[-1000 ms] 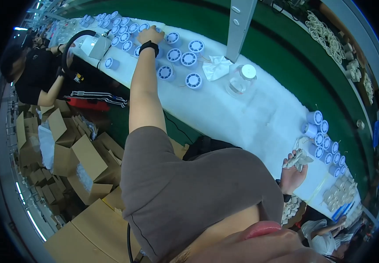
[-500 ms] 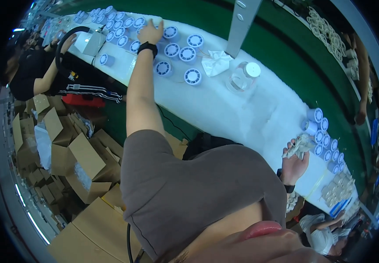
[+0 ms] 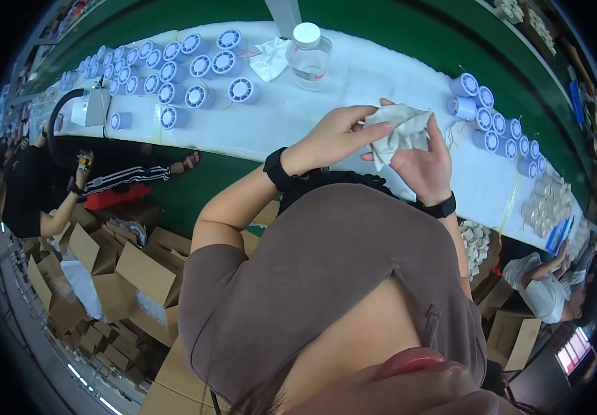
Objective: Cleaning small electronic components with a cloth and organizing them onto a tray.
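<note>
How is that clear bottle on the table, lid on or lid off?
On: the white lid sits on top of the clear bottle, covering its mouth. I cannot tell how tight it is.

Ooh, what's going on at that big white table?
A person is holding a crumpled white cloth in both hands, left hand and right hand. I can't tell if anything is inside it. Neither hand is on the round blue pieces: there's a big bunch toward the left of the table and a smaller one at the right. Between the bunches is a clear bottle with a white lid.
</note>
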A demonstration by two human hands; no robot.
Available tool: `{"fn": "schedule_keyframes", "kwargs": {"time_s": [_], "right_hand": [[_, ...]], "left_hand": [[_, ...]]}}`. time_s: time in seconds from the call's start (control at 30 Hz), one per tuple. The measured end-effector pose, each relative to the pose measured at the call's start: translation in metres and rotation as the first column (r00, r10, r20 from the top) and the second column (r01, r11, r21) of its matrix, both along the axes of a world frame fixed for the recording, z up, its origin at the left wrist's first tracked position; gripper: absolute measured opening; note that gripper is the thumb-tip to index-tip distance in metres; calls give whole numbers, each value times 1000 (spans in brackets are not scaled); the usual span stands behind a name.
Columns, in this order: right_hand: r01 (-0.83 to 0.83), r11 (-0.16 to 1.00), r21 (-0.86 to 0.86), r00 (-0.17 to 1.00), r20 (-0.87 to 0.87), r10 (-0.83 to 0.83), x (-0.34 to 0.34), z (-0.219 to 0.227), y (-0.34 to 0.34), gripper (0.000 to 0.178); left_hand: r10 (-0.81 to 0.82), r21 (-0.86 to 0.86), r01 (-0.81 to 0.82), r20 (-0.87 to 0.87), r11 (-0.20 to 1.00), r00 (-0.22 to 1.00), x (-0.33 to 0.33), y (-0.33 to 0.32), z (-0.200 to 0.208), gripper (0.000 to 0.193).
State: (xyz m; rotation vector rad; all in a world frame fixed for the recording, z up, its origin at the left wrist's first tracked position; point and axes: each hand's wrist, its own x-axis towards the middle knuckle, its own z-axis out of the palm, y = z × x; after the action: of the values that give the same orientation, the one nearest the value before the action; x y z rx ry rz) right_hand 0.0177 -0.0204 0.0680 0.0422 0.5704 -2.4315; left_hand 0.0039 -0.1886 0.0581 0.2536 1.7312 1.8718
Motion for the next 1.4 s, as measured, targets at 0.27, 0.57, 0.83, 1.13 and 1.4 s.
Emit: {"fn": "schedule_keyframes", "kwargs": {"time_s": [0.27, 0.57, 0.83, 1.13, 1.4], "right_hand": [[176, 782, 598, 961, -275, -6, 9, -19, 30, 53], [-178, 940, 292, 966, -128, 223, -2, -18, 39, 46], [-87, 916, 392, 971, -173, 166, 6, -11, 49, 23], [794, 289, 535, 452, -837, 307, 29, 32, 41, 12], [858, 375, 351, 179, -889, 421, 33, 24, 34, 23]], "left_hand": [[236, -81, -334, -554, 939, 798, 12, 15, 13, 21], [-38, -169, -35, -407, 985, 913, 28, 23, 32, 19], [-50, -156, 14, -231, 988, 972, 38, 29, 31, 19], [135, -6, -137, -132, 991, 982, 44, 35, 12, 20], [227, 114, -240, 113, 964, 967, 46, 35, 7, 20]]}}
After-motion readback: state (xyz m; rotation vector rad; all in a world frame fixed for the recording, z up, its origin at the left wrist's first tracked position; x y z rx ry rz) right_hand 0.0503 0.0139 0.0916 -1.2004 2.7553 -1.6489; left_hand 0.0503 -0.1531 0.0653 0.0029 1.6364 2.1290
